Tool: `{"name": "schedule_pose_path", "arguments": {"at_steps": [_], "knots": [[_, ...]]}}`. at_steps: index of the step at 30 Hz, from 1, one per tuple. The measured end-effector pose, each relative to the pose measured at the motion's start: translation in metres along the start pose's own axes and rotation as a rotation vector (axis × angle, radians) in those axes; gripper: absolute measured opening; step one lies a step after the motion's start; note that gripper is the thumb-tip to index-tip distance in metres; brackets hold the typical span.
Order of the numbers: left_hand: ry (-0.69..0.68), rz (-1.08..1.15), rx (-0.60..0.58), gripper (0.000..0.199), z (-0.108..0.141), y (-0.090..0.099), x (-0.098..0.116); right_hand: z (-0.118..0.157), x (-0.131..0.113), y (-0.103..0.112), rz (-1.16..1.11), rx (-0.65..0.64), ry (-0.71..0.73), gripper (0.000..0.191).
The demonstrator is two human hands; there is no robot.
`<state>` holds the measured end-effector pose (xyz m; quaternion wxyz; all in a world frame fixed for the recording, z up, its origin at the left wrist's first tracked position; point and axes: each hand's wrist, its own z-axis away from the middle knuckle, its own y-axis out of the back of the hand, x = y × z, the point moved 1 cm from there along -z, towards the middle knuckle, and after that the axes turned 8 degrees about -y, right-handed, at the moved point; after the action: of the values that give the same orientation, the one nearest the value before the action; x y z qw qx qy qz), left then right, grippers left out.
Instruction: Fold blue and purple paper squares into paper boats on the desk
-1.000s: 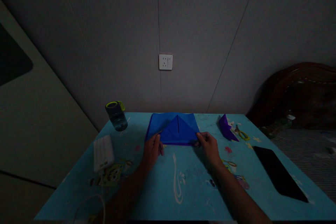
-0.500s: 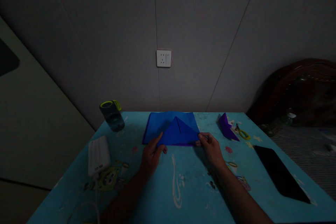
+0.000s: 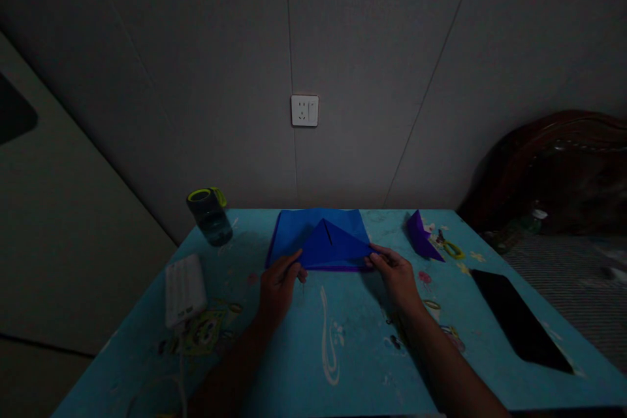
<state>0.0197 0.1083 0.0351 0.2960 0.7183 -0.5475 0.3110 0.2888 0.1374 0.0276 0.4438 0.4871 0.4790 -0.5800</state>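
Observation:
A folded blue sheet of paper (image 3: 329, 249), triangular with a dark slit down its middle, is stretched between my hands. My left hand (image 3: 279, 284) pinches its left corner between thumb and fingers. At the opposite corner, my right hand (image 3: 392, 271) grips the paper with thumb and fingertips. Behind and beneath it lies a stack of flat coloured paper (image 3: 289, 222), lighter blue on top with a purple edge showing. The inner faces of the folded paper are hidden from me.
On the left stand a tilted-looking water bottle (image 3: 209, 217) and a white power bank (image 3: 185, 290) with a cable. To the right are a purple folded paper boat (image 3: 420, 237), yellow-handled scissors (image 3: 453, 249) and a black tablet-like slab (image 3: 519, 320). A wall socket (image 3: 304, 110) is behind the patterned table (image 3: 353, 339).
The folded blue paper has shifted slightly left and its peak leans further left. My left hand has moved a little left and down; both hands keep their hold.

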Motion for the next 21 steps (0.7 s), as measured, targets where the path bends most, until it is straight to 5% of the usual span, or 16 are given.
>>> {"name": "schedule_pose_path", "arguments": {"at_steps": [5,11,21], "knots": [[-0.08,-0.034,-0.064,0.023,0.001,0.002,-0.003,0.0,-0.007,0.009,0.192,0.026,0.105,0.033],[-0.206,-0.306,-0.126,0.027,0.001,0.004,-0.009,0.001,-0.005,0.017,0.558,0.055,0.397,0.026],[-0.401,-0.519,-0.212,0.036,0.005,0.004,-0.022,-0.001,0.001,0.019,0.574,0.124,0.595,0.026]]}}
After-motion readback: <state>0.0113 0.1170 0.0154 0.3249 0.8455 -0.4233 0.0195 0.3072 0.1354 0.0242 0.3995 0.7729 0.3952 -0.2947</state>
